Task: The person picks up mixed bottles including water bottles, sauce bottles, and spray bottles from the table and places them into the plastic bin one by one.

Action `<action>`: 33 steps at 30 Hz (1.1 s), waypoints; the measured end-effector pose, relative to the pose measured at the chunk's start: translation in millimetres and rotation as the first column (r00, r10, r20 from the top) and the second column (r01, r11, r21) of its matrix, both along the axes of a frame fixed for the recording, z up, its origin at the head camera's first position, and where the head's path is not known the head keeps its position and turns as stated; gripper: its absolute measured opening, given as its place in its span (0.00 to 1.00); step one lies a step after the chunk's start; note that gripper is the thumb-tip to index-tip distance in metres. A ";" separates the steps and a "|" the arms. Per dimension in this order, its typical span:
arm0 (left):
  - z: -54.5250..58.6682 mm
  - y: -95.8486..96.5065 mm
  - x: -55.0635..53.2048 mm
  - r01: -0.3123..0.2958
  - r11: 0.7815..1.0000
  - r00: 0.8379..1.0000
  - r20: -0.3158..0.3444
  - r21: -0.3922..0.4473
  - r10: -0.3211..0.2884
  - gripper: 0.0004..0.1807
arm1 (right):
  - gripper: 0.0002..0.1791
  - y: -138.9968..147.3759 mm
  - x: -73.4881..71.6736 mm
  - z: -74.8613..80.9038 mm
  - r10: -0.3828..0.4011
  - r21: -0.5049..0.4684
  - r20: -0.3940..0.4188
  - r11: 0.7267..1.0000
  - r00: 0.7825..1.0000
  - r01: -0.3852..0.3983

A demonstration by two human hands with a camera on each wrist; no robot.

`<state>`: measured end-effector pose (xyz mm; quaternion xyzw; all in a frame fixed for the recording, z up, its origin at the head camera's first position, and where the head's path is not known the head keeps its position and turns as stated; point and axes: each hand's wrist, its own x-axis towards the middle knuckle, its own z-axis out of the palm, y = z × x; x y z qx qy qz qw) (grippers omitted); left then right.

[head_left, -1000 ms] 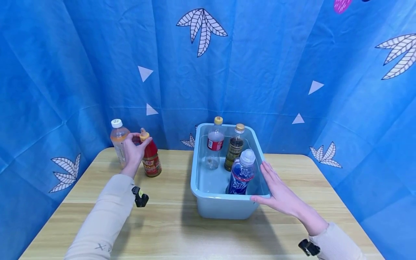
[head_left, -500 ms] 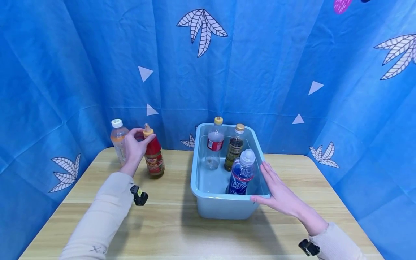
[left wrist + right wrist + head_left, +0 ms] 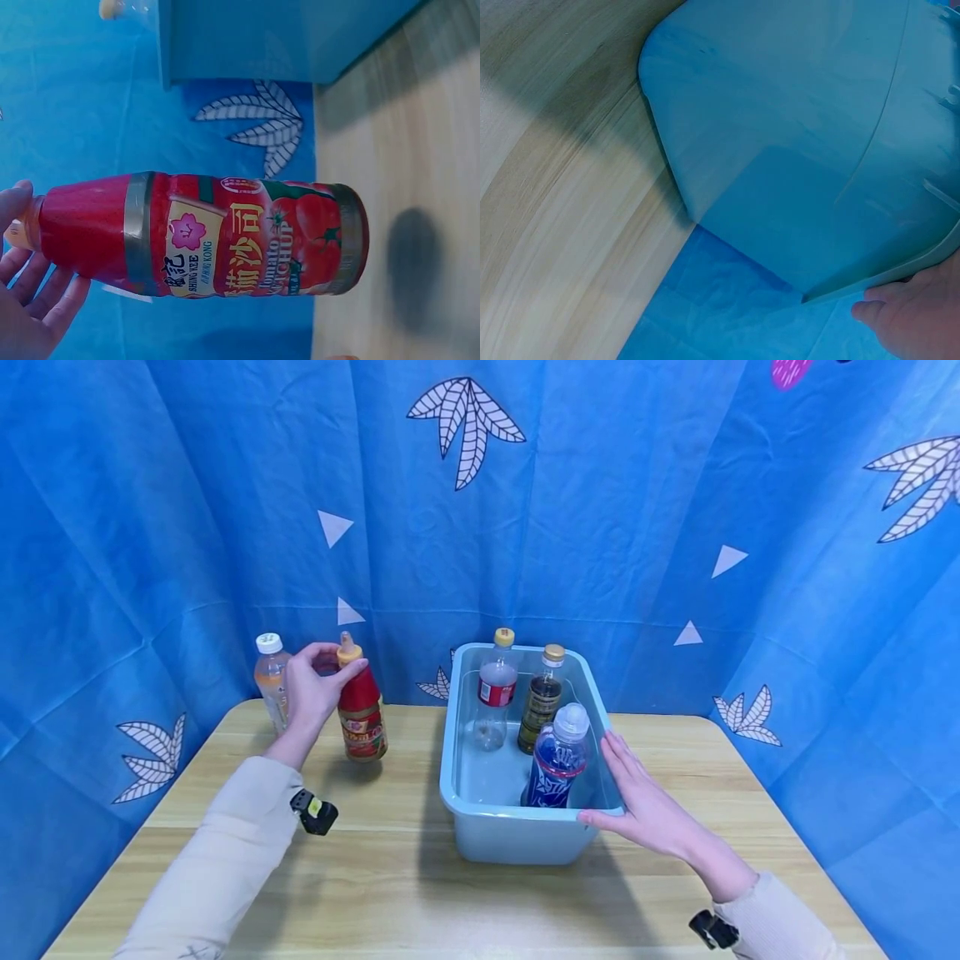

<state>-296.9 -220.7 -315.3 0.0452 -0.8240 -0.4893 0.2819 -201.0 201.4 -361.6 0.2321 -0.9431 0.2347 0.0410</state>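
Observation:
My left hand [image 3: 311,692] pinches a red tomato ketchup bottle [image 3: 363,725] by its yellow-capped neck. In the left wrist view the ketchup bottle [image 3: 247,238] shows its label, and its base is clear of the table, apart from its shadow. Just left of that hand stands an orange drink bottle [image 3: 272,681] with a white cap, partly hidden by the hand. My right hand [image 3: 651,807] rests with straight fingers at the near right corner of a light blue bin [image 3: 517,842], thumb on the front rim. In the right wrist view its fingertips touch the bin's rim.
Inside the bin stand a clear bottle [image 3: 492,718] with a red label, a dark bottle [image 3: 542,706] with a gold cap, and a blue-labelled bottle [image 3: 557,768]. A wooden table [image 3: 375,877] carries everything; a blue curtain [image 3: 600,527] hangs behind.
The left hand has lifted the ketchup bottle off the table and moved it slightly right, away from the orange drink bottle. My right hand and the bin have stayed put.

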 end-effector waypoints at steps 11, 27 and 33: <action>25.2 16.0 17.8 0.072 0.997 0.996 -0.052 -0.039 -0.074 0.29 | 0.55 0.7 -1.1 -0.5 -0.002 -0.004 0.004 1.000 1.000 0.002; 59.8 37.9 40.1 0.119 0.989 0.980 -0.150 -0.088 -0.131 0.27 | 0.55 1.8 -2.8 0.3 0.013 -0.007 -0.006 1.000 1.000 -0.013; 71.3 47.8 45.9 0.148 0.985 0.974 -0.160 -0.087 -0.161 0.26 | 0.55 1.7 -3.8 -0.6 0.014 -0.013 -0.008 1.000 1.000 -0.014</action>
